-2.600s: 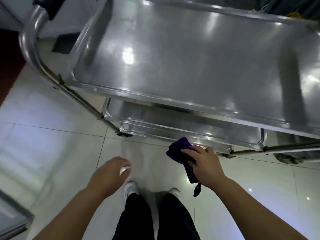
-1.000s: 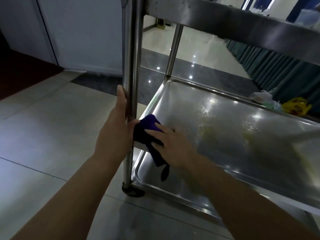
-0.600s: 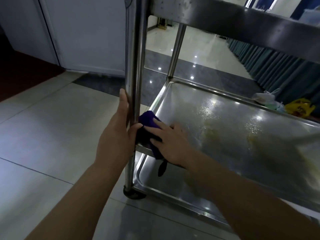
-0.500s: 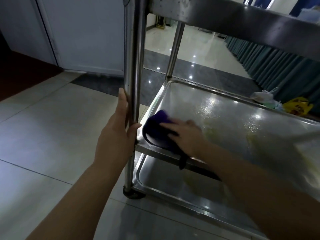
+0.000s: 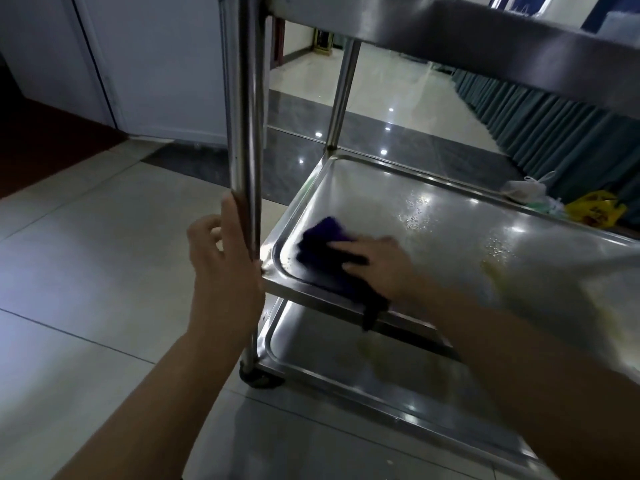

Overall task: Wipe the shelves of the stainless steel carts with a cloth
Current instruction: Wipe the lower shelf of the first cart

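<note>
A stainless steel cart fills the right half of the head view. Its middle shelf (image 5: pixel 450 216) carries water drops and a yellowish smear. My right hand (image 5: pixel 377 263) presses a dark purple cloth (image 5: pixel 320 242) flat on the near left corner of that shelf; a tail of cloth hangs over the front rim. My left hand (image 5: pixel 221 258) grips the cart's near left upright post (image 5: pixel 244 133) just above shelf level. The bottom shelf (image 5: pixel 346 362) lies below, and the top shelf's edge (image 5: pixel 485 32) runs overhead.
A caster wheel (image 5: pixel 258 375) sits under the post on the pale tiled floor (image 5: pixel 86 265). White doors (image 5: pixel 156 64) stand behind at left. Teal draped fabric (image 5: pixel 554 129), a white bag and a yellow bag (image 5: pixel 594 211) lie beyond the cart at right.
I dropped from above the cart to shelf level. My left hand took the post. My right hand carried the cloth from the shelf's front rim onto the middle shelf's corner.
</note>
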{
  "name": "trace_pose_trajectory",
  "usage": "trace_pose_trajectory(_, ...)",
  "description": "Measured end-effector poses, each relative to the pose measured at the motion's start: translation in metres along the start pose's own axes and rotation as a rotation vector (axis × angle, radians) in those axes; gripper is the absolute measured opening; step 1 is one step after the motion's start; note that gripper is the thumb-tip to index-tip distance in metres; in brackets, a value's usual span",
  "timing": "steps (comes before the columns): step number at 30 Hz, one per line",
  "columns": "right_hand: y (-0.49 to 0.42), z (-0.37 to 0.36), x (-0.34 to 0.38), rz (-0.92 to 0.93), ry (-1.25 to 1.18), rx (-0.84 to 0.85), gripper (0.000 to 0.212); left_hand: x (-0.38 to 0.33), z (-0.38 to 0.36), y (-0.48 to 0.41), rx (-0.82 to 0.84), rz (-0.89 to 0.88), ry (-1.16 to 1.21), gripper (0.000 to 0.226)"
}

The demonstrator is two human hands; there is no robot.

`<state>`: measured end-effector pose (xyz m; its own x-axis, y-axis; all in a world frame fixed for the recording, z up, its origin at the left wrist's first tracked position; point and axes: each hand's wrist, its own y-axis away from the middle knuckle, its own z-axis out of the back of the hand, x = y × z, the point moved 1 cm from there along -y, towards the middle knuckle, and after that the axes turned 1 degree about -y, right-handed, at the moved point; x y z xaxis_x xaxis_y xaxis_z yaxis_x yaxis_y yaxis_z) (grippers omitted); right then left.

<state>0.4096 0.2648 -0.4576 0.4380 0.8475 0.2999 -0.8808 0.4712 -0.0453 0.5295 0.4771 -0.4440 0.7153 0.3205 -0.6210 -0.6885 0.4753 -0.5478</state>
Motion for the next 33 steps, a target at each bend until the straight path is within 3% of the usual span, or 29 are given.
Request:
trace_pose_trajectory(3, 0.017, 0.025, -0.058, -0.542, 0.078, -0.061, 0.046, -0.008, -0.005, 0.010, -0.142, -0.249, -0.223, 0.074)
trace_pose_trajectory(5, 0.023, 0.023, -0.056, -0.661, 0.144, -0.077, 0.047, -0.015, -0.017, 0.013, -0.086, -0.360, -0.246, 0.059)
trace_pose_trajectory(7, 0.026, 0.014, -0.032, -0.539, 0.160, -0.077, 0.046, -0.020, -0.031, 0.014, 0.069, -0.427, -0.203, 0.037)
trace_pose_trajectory(9, 0.038, 0.006, -0.012, -0.277, 0.133, -0.083, 0.044, -0.022, -0.044, 0.014, 0.297, -0.409, -0.193, 0.018)
trace_pose_trajectory(11, 0.059, 0.005, -0.010, -0.019, 0.128, -0.059, 0.043, -0.018, -0.055, 0.016, 0.492, -0.437, -0.264, 0.024)
trace_pose_trajectory(13, 0.073, 0.018, -0.036, -0.011, 0.115, -0.042, 0.042, -0.014, -0.060, 0.017, 0.541, -0.443, -0.267, 0.028)
trace_pose_trajectory(17, 0.084, 0.046, -0.101, -0.699, 0.128, -0.116, 0.045, -0.021, -0.061, 0.014, 0.528, -0.238, -0.322, 0.035)
trace_pose_trajectory(19, 0.075, 0.042, -0.095, -0.835, 0.114, -0.116, 0.048, -0.027, -0.062, 0.015, 0.518, -0.232, -0.374, 0.037)
trace_pose_trajectory(21, 0.065, 0.027, -0.065, -0.702, 0.134, -0.099, 0.047, -0.031, -0.061, 0.016, 0.505, -0.234, -0.396, 0.037)
trace_pose_trajectory(25, 0.083, -0.001, -0.022, -0.132, 0.108, -0.101, 0.041, -0.027, -0.058, 0.019, 0.478, -0.265, -0.372, 0.036)
trace_pose_trajectory(27, 0.095, 0.011, -0.040, -0.088, 0.013, -0.088, 0.040, -0.025, -0.058, 0.019, 0.473, -0.272, -0.337, 0.037)
trace_pose_trajectory(28, 0.099, 0.019, -0.059, -0.176, 0.017, -0.107, 0.040, -0.025, -0.058, 0.018, 0.478, -0.263, -0.327, 0.037)
trace_pose_trajectory(31, 0.100, 0.044, -0.113, -0.708, 0.073, -0.139, 0.044, -0.027, -0.059, 0.018, 0.484, -0.267, -0.330, 0.037)
trace_pose_trajectory(33, 0.086, 0.049, -0.117, -0.951, 0.030, -0.134, 0.048, -0.029, -0.059, 0.019, 0.481, -0.277, -0.339, 0.036)
